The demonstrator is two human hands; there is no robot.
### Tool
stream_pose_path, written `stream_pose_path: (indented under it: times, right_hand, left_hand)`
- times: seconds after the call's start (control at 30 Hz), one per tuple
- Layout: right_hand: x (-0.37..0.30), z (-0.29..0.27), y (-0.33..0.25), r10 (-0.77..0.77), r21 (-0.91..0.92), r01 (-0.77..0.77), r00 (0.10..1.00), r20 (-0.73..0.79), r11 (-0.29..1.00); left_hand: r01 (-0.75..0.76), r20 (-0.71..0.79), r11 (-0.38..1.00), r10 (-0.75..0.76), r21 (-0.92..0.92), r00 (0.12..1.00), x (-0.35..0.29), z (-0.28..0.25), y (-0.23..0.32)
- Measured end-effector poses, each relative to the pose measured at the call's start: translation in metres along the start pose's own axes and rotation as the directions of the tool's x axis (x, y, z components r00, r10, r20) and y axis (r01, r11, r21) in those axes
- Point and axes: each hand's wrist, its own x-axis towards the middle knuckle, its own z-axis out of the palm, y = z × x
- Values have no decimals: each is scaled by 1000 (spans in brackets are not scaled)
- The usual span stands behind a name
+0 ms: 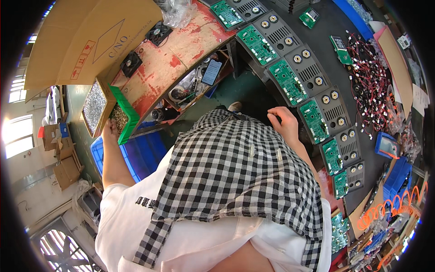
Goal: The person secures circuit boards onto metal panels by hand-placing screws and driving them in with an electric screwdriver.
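Note:
My left hand [109, 128] reaches out to the left, at the gap between an open cardboard box [108, 106] of small silvery metal pieces and a green plastic bin [130, 111] of small brass-coloured parts [119, 119]. Its fingertips are hidden among them. On the other side, my right hand [285, 122] hovers with curled fingers beside a row of dark grey panels; anything inside it is out of sight. Nearest to it are a green circuit board [313, 120] and another circuit board [288, 82], each fixed on a panel [334, 109] with vent slots and round brass fittings.
Two black fans [131, 64] lie on the worn red bench [179, 50], near a large carton [86, 45]. A phone [211, 72] rests on the shelf below. Red and black wires [369, 81] pile up at right. Blue crates [140, 154] stand below my left arm.

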Motion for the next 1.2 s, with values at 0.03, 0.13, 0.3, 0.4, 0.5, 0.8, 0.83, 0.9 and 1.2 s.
stream_pose_path:
  times: [0.03, 0.13, 0.3, 0.4, 0.5, 0.8, 0.83, 0.9, 1.2]
  right_hand:
    - [0, -1, 1, 2, 2, -2, 1000, -1, 1000]
    - [1, -3, 3, 43, 9, -43, 999, -8, 999]
    - [0, 2, -5, 71, 29, -71, 997, 18, 997]
    - [-1, 6, -8, 100, 50, -102, 994, 37, 994]
    - [-9, 10, -8, 121, 35, -122, 992, 22, 992]
    - [-37, -45, 27, 171, -62, -171, 985, -10, 983]
    - [-42, -52, 33, 202, -56, -203, 979, -24, 978]
    - [-51, -71, 49, 285, -78, -287, 958, -34, 955]
    - [-160, -200, 164, 659, -168, -806, 567, -494, 567]
  left_hand:
    - [2, 2, 1000, -2, -1, 1000, 0, 6, -1]
    - [145, 440, 965, -35, -220, 898, -21, 51, 2]
    - [404, 771, 880, -72, -249, 633, -119, 167, 2]
    - [513, 949, 854, -84, -89, 304, -161, 211, 1]
    - [554, 989, 830, -120, 54, 83, -203, 244, -1]
    - [585, 924, 723, -355, 367, -142, -320, 280, -60]
    - [585, 911, 713, -393, 387, -124, -329, 282, -68]
    - [580, 888, 692, -439, 431, -137, -345, 287, -83]
    - [557, 831, 679, -555, 478, -36, -399, 299, -141]
